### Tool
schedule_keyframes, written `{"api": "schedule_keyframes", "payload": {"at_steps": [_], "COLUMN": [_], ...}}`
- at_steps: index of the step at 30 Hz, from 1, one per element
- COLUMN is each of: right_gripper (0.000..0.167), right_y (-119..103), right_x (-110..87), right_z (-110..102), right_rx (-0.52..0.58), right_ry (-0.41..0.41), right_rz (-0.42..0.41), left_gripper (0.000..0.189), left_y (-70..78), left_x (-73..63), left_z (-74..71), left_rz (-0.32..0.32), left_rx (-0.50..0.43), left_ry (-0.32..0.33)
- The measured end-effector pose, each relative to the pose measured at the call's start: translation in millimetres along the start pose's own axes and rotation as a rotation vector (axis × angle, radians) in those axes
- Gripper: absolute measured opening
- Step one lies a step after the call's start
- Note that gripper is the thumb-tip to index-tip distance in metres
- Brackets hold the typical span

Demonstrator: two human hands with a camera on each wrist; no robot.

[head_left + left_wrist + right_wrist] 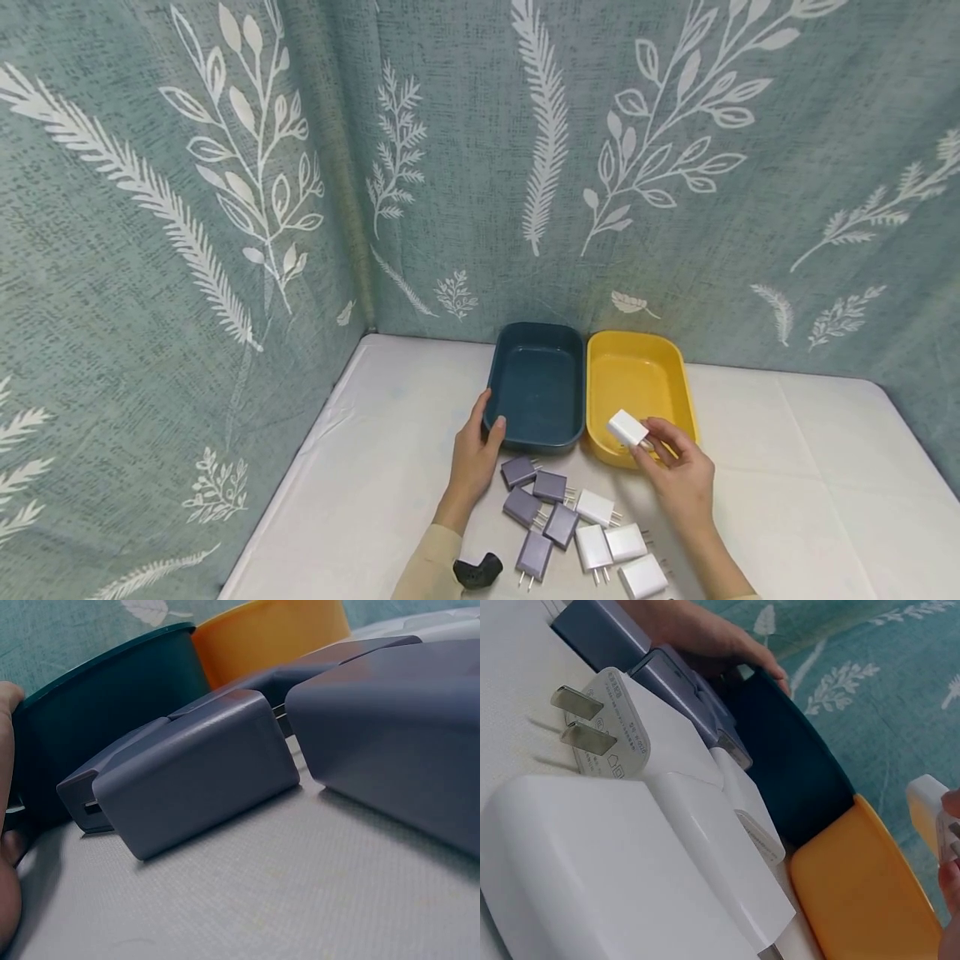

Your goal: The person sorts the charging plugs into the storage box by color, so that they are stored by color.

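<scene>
My right hand (684, 482) pinches a white charger plug (627, 428) by its prong end, between thumb and fingers, over the near part of the yellow bin (678, 375). In the right wrist view, the same white charger (928, 802) shows at the right edge, beyond the yellow wall. My left hand (474, 458) rests against the near left corner of the dark blue bin (536, 387), fingers along its side and thumb at the front. In front of the bins lie several purple-grey chargers (535, 554) and several white chargers (625, 542), prongs pointing various ways.
Both bins stand side by side at the back of the white-covered table (360, 467), close to a green leaf-patterned curtain (480, 167). A small black object (477, 572) lies beside the left sleeve (431, 562).
</scene>
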State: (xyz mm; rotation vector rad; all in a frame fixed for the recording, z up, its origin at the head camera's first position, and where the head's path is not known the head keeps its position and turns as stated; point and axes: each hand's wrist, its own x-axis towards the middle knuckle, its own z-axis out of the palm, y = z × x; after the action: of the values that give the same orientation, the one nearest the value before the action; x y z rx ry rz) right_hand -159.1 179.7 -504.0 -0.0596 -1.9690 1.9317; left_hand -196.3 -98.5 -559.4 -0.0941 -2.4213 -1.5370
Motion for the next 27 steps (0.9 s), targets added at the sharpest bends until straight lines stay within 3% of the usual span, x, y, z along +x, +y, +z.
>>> {"api": "schedule_keyframes", "payload": {"at_steps": [27], "right_gripper": [0.043], "right_y": [1.8], "right_x": [7.5], "right_z": [5.9], "right_rx": [-0.074], "right_ry": [0.015], "right_rz": [-0.007], "left_gripper": [0.055], "left_y": [-2.9], "left_x": [0.3], "left_z": [0.3], "left_rz": [0.014], "left_rx": [0.001], "left_ry": [0.009]}}
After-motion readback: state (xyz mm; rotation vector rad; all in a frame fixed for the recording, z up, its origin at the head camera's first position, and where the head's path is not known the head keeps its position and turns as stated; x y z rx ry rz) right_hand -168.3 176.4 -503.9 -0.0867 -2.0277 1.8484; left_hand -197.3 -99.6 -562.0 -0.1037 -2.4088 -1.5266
